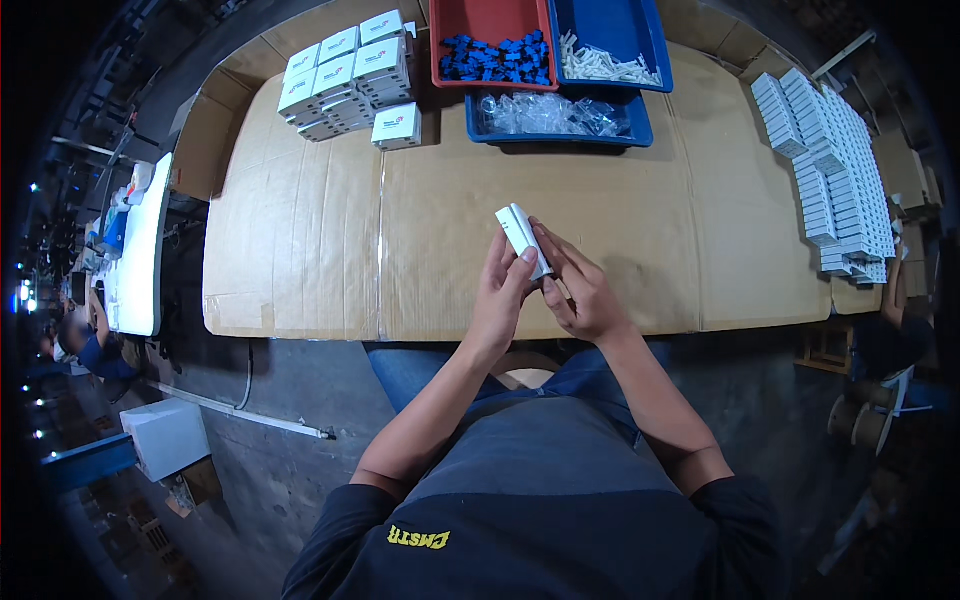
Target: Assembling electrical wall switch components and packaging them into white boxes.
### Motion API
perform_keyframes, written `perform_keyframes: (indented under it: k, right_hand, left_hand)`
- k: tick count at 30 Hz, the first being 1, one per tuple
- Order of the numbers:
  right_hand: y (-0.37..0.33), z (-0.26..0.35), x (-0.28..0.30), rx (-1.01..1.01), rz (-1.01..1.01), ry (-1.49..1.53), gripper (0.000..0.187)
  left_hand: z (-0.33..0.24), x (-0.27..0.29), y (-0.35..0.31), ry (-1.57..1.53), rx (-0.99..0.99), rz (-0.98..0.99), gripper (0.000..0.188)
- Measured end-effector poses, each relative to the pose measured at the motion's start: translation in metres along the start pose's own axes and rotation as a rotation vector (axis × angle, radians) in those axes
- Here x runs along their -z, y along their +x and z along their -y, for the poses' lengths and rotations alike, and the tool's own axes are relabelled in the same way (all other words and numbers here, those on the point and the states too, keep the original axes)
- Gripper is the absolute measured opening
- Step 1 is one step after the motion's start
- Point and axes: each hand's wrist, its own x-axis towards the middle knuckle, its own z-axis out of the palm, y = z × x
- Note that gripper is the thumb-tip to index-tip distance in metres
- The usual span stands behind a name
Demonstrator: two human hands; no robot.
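Above the front part of the cardboard-covered table I hold a small white box [521, 234] between both hands, tilted, its top leaning toward the left. My left hand [501, 293] grips its near left side, the thumb lying along the face. Fingers of my right hand [583, 295] wrap the right side, with the thumb near the lower end. Part of the box is hidden behind the fingers, and I cannot tell whether its end flap is closed.
White boxes [335, 78] stand stacked at the far left of the table [440, 200]. A red tray [493, 82] has blue parts, a blue tray [640, 85] white pieces, a nearer blue tray [560, 140] clear plastic pieces. More white boxes [835, 180] pile up right, near another person [890, 335].
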Motion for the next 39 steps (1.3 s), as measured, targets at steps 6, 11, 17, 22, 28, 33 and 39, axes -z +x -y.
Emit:
perform_keyframes:
  k: [6,11,17,22,28,33,39]
  right_hand:
    - [-0.001,-0.002,-0.008,0.062,-0.028,-0.115,0.052]
    - [-0.005,-0.005,-0.019,0.053,-0.081,-0.209,0.044]
    - [-0.007,-0.009,-0.021,0.102,-0.121,-0.221,0.042]
    - [-0.01,-0.01,-0.017,0.097,-0.072,-0.249,0.05]
    - [0.0,0.003,0.013,-0.063,0.153,0.101,0.061]
    - [0.009,0.013,0.015,-0.324,-0.015,0.558,0.068]
    - [0.017,0.013,0.009,-0.271,-0.114,0.543,0.077]
  left_hand:
    - [0.002,-0.003,-0.003,0.007,-0.016,-0.065,0.059]
    - [0.007,-0.004,-0.003,-0.042,-0.013,-0.09,0.047]
    - [0.005,-0.004,-0.003,-0.048,0.003,-0.085,0.04]
    - [0.01,-0.001,-0.003,-0.069,0.001,-0.062,0.047]
    - [0.008,0.013,0.009,0.077,-0.096,0.038,0.076]
    - [-0.003,0.004,0.003,0.242,-0.24,0.145,0.095]
    - [-0.003,0.011,0.005,0.427,-0.311,0.24,0.092]
